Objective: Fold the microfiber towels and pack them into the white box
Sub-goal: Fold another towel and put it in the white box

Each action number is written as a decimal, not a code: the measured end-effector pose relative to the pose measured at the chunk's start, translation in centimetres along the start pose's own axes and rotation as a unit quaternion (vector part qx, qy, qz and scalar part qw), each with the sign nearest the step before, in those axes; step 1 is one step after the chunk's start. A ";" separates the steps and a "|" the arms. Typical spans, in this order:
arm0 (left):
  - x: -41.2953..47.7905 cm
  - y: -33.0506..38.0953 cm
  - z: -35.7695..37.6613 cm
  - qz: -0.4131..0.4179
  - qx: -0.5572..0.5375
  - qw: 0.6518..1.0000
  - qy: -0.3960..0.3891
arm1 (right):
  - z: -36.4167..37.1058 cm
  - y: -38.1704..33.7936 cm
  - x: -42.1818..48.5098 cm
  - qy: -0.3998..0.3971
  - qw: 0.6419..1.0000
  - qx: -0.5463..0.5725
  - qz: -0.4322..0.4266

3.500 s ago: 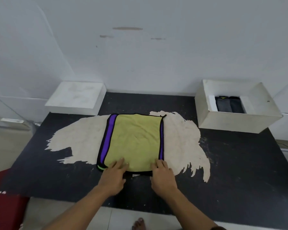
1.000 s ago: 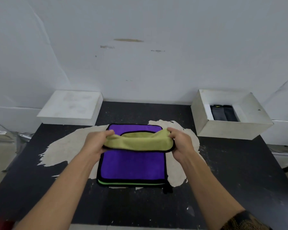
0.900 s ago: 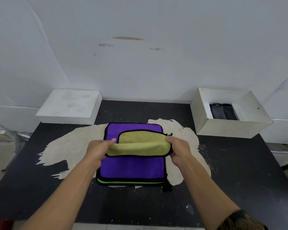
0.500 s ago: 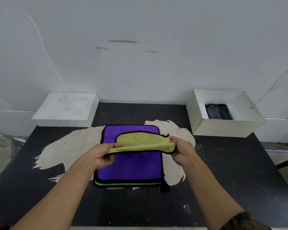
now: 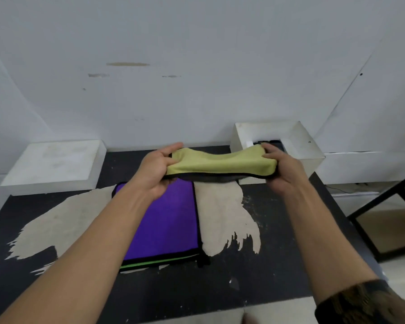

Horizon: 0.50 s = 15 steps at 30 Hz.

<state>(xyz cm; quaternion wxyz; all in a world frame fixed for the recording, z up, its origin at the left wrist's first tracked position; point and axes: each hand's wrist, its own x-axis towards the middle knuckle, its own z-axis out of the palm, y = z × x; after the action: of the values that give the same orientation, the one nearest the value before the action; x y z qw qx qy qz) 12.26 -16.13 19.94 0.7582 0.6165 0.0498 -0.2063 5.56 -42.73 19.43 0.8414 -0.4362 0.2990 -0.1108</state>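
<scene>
Yellow-green towel [image 5: 220,163] hangs above the desk [image 5: 267,277], near the white box [image 5: 262,132], left grip [image 5: 157,174] and right grip [image 5: 283,169] each pinching one end. Saggy middle could let the fold flop open going in.

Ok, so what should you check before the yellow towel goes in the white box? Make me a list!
1. Left hand grips one end of the yellow towel: ok.
2. Right hand grips the other end: ok.
3. Towel folded into a small bundle: ok, though it sags in the middle.
4. Towel lifted off the purple towel: ok.
5. White box open on top: ok.
6. Room left inside the box: cannot tell, as the towel and right hand hide most of it.
</scene>
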 end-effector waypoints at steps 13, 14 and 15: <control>-3.2 -24.3 3.2 -0.149 0.267 0.951 0.047 | -20.0 12.5 2.0 0.069 0.929 -0.331 0.149; -3.3 -25.1 3.3 -0.153 0.293 0.942 0.058 | -20.7 13.0 2.1 0.065 0.909 -0.387 0.142; -3.4 -25.6 3.4 -0.146 0.314 0.935 0.070 | -21.1 13.2 2.2 0.060 0.883 -0.450 0.122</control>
<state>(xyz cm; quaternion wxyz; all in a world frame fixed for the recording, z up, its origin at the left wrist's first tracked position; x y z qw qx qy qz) -1.05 -22.49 -1.52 0.4820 0.8220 0.1250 -0.2763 -6.31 -49.97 -1.31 0.5419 -0.7204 0.4178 0.1134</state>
